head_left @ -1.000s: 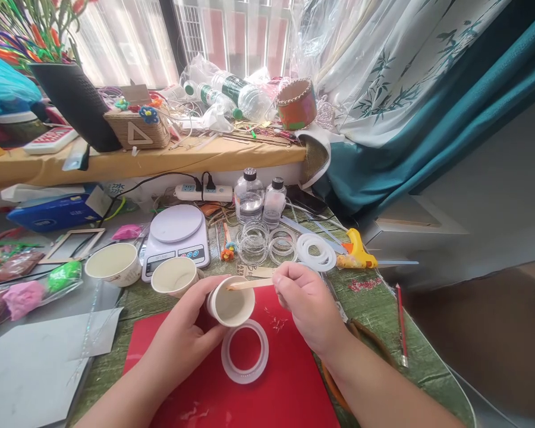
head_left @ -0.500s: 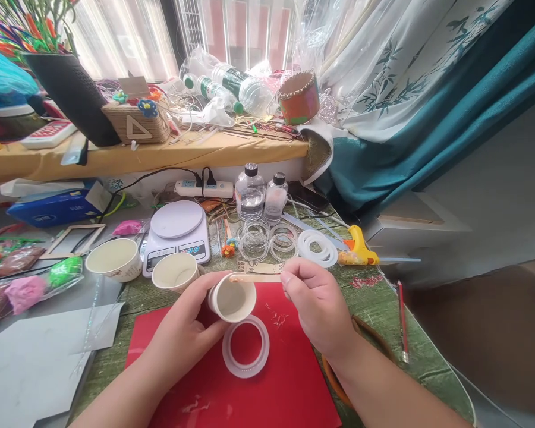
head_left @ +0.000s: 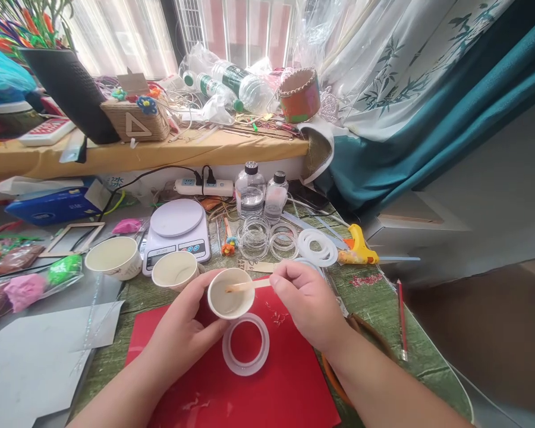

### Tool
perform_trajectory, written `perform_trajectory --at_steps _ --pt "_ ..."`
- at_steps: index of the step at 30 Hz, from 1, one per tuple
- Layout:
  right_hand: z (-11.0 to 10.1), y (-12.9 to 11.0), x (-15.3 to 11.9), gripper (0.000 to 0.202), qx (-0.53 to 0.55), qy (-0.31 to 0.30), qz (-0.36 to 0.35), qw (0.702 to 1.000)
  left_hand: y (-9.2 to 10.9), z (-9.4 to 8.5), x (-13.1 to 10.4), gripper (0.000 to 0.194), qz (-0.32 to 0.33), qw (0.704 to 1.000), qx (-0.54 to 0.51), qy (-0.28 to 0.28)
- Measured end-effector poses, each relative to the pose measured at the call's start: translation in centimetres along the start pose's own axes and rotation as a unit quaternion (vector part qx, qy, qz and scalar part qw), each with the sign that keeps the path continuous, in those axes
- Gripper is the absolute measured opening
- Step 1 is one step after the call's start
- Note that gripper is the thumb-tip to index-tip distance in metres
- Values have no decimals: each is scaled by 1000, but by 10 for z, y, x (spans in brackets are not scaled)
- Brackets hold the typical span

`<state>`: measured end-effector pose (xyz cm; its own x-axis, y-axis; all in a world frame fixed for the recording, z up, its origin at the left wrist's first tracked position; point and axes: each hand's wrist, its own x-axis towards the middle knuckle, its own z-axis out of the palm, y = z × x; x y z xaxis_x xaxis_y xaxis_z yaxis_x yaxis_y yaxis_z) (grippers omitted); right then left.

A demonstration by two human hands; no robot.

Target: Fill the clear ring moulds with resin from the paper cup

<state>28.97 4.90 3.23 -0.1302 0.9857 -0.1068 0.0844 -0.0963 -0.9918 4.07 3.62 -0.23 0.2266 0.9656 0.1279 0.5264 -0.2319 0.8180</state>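
Note:
My left hand (head_left: 191, 321) is wrapped round a white paper cup (head_left: 214, 297), which tips a little toward me over the red sheet (head_left: 289, 368). Between the thumb and fingers of my right hand (head_left: 310, 300) is a flat wooden stick (head_left: 261, 283). Its brownish tip reaches over the rim into the cup's mouth; whether it touches what is inside I cannot tell. Just below the cup, a white ring-shaped mould (head_left: 229, 364) lies flat on the red sheet. Two more paper cups (head_left: 175, 272) stand to the left of my left hand.
Behind my hands are a kitchen scale (head_left: 177, 219), two black-capped bottles (head_left: 250, 193), clear rings (head_left: 284, 241) and white rings (head_left: 316, 247). A yellow glue gun (head_left: 361, 244) and a red pencil (head_left: 402, 318) lie at the right. Grey sheets (head_left: 27, 362) lie at the left.
My right hand has moved slightly left, and the stick's tip has dropped from the cup's rim into its mouth. My left hand keeps hold of the cup.

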Motion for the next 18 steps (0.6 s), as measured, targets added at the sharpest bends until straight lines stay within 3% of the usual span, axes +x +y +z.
perform_trajectory --at_steps 18 --pt "-1 1 0 28 21 -3 -7 1000 -4 1 1 52 9 1000 2 14"
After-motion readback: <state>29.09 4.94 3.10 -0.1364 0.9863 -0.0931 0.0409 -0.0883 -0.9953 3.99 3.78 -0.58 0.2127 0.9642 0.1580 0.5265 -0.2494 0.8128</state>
